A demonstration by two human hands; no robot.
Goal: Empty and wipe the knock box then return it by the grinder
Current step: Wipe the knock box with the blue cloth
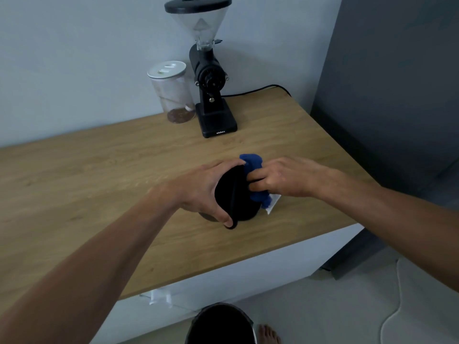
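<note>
The black round knock box (234, 194) stands on the wooden counter (99, 175), near its front edge, with a dark bar across its mouth. My left hand (198, 191) grips its left rim from above. My right hand (283, 177) presses a blue cloth (252, 161) into the right side of the box, fingers dipping inside; more of that cloth and a white tag hang out below my palm. The black coffee grinder (211, 78) with a clear hopper stands at the back of the counter, behind the box.
A clear jar (171, 93) with a white lid and some brown grounds sits left of the grinder. The grinder's black cable (258, 90) runs right along the wall. On the floor below the counter edge stands a dark bin (221, 324), beside a bare foot (269, 335).
</note>
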